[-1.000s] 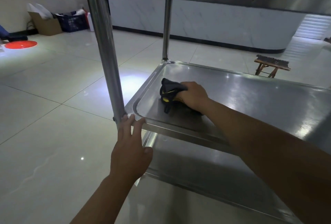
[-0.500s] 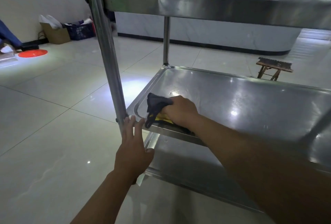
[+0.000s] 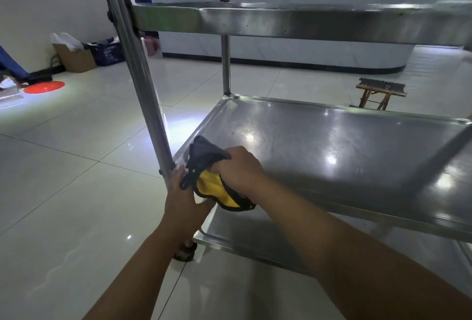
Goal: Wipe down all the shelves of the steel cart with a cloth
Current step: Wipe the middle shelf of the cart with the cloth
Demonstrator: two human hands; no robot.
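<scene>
The steel cart has three shelves: the top shelf (image 3: 281, 22), the middle shelf (image 3: 332, 146) and the bottom shelf (image 3: 255, 238). My right hand (image 3: 238, 170) grips a dark grey and yellow cloth (image 3: 212, 189) at the middle shelf's near left corner, and the cloth hangs over the front rim. My left hand (image 3: 182, 198) rests against the cart at that corner, beside the upright post (image 3: 138, 77), with its fingers straight and partly hidden behind the cloth.
A small wooden stool (image 3: 380, 92) stands on the tiled floor beyond the cart. A white curved counter (image 3: 306, 51) runs along the back. A cardboard box (image 3: 76, 57), a dark basket (image 3: 107, 52) and a red disc (image 3: 43, 87) lie at far left.
My right hand has dragged the cloth from inside the middle shelf toward me to its near left corner, and the cloth's yellow side now shows. My left hand has stayed at the corner.
</scene>
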